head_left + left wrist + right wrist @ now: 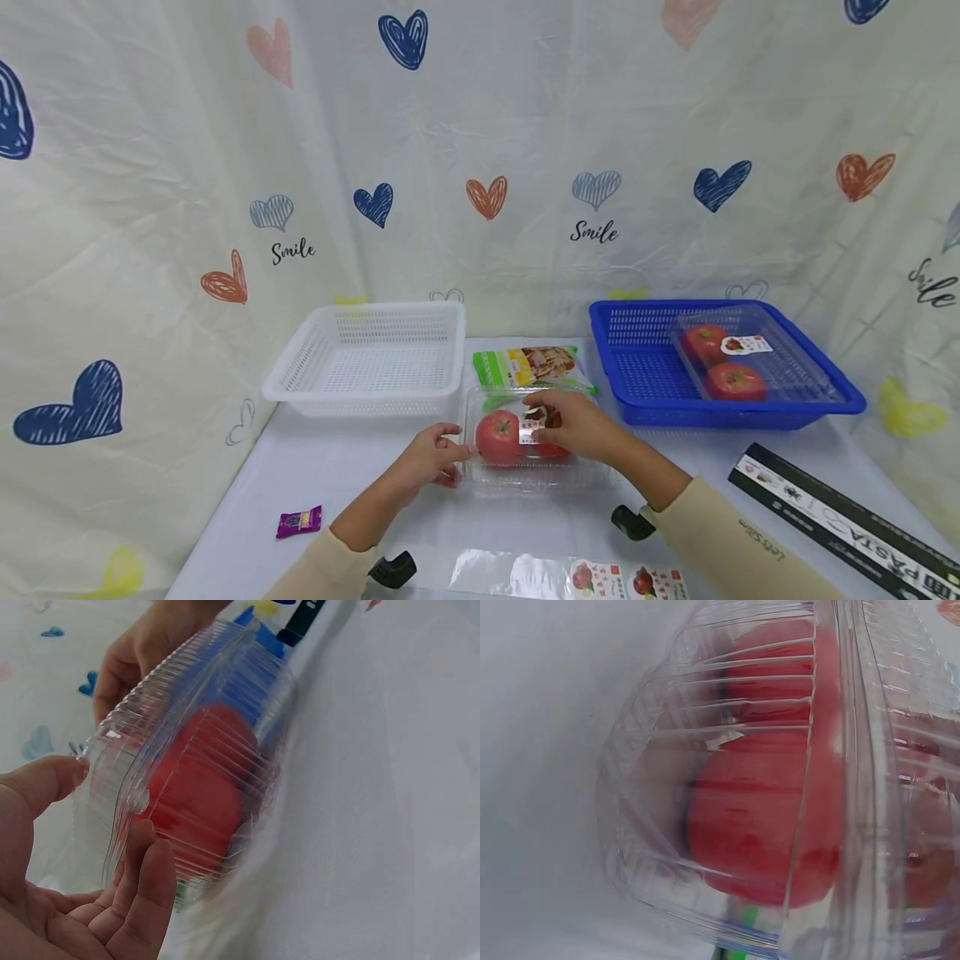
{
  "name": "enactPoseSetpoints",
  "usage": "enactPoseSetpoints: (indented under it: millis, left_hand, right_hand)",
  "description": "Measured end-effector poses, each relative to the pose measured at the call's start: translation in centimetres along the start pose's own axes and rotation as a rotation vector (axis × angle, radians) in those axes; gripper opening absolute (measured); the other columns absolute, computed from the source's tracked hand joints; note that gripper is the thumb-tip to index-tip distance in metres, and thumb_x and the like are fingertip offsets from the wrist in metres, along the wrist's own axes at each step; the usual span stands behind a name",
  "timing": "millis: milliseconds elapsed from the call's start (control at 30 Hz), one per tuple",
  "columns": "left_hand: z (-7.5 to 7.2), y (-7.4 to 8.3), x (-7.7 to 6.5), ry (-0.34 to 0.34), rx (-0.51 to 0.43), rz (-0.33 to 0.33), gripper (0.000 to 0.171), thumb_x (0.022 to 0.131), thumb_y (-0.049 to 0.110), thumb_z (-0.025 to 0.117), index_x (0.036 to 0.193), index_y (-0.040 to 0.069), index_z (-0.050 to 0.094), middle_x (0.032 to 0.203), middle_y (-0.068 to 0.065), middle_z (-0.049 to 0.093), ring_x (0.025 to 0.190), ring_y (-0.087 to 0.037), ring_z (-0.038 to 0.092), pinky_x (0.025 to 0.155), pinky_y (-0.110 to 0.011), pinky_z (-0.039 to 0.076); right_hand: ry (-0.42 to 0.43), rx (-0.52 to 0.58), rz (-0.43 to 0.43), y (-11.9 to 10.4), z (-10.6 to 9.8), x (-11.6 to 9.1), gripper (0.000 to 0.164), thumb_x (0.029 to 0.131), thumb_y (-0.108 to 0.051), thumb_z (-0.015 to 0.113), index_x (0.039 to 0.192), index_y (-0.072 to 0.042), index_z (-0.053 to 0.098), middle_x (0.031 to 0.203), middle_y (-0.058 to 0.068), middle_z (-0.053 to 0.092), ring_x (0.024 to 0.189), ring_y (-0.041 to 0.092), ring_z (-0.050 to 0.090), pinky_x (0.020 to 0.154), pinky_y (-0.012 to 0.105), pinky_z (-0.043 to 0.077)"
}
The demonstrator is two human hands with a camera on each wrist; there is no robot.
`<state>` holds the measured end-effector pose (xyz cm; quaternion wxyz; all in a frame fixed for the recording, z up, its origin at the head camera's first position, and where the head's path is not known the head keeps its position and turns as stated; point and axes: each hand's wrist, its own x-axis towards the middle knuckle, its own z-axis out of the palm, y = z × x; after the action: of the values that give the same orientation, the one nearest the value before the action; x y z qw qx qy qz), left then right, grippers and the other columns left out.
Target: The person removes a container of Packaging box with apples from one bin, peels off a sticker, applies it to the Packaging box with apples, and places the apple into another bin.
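A clear plastic clamshell box (540, 477) with two red apples (498, 437) stands on the table, its lid down. At its left end, my left hand (429, 457) holds the rim, the thumb at the lid edge and the other fingers bent against the side in the left wrist view. My right hand (573, 423) is over the lid, thumb and fingers bent around a small white apple label (528, 429). Those fingers partly cover the label. Through the plastic, the right wrist view shows the apples (765, 817) up close.
Behind the box lies a green food packet (498, 367). A white basket (363, 407) stands back left. The blue basket (637, 414) at back right holds another labelled apple box (798, 379). A label strip (495, 571), purple wrapped sweet (298, 522) and long black pasta box (840, 525) lie nearer.
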<state>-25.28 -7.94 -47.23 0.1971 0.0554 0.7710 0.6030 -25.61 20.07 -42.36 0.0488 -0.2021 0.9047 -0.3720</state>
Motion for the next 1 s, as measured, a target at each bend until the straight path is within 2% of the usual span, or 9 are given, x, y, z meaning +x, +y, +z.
enactPoseSetpoints:
  millis: [167,400,567,733,1000]
  left_hand:
    - [0.0,-0.1,0.0,-0.002,0.005,0.007,0.068,0.085,0.032,0.075,0.136,-0.001,0.043,0.09,-0.015,0.06,0.065,-0.02,0.061,0.065,-0.035,0.057]
    - [0.0,0.0,0.0,-0.002,0.008,0.001,0.069,0.086,0.033,0.075,0.137,0.0,0.042,0.09,-0.015,0.06,0.065,-0.019,0.061,0.065,-0.035,0.057]
    - [0.1,0.2,0.0,-0.001,0.011,-0.003,0.07,0.086,0.031,0.074,0.138,-0.001,0.041,0.089,-0.015,0.06,0.063,-0.018,0.061,0.065,-0.034,0.057]
    - [0.0,0.1,0.0,-0.001,-0.001,-0.01,0.072,0.086,0.031,0.075,0.139,-0.002,0.039,0.089,-0.015,0.061,0.063,-0.018,0.061,0.065,-0.034,0.057]
    - [0.1,-0.2,0.1,-0.011,-0.02,-0.016,0.07,0.085,0.031,0.075,0.137,-0.001,0.04,0.089,-0.015,0.062,0.06,-0.018,0.059,0.063,-0.034,0.057]
  right_hand:
    - [-0.034,-0.025,0.0,0.2,-0.1,0.1,0.05,0.084,-0.017,0.077,0.131,-0.013,0.06,0.107,-0.008,0.063,0.089,0.016,0.055,0.077,0.03,0.051]
    - [-0.074,-0.062,-0.065,0.6,-0.4,0.6,0.049,0.082,-0.02,0.079,0.128,-0.011,0.062,0.099,-0.008,0.059,0.09,0.019,0.054,0.076,0.033,0.05]
    - [-0.068,-0.132,-0.076,0.5,-0.2,1.3,0.052,0.08,-0.032,0.081,0.125,-0.013,0.064,0.102,-0.009,0.061,0.09,0.015,0.055,0.078,0.033,0.051]
    - [-0.035,-0.183,-0.002,-0.1,0.5,2.2,0.054,0.078,-0.036,0.081,0.124,-0.013,0.065,0.101,-0.009,0.061,0.093,0.012,0.058,0.081,0.033,0.052]
    - [0.058,-0.267,0.095,-0.6,1.1,2.9,0.047,0.079,-0.04,0.08,0.117,-0.016,0.066,0.098,-0.003,0.06,0.091,0.016,0.057,0.081,0.038,0.051]
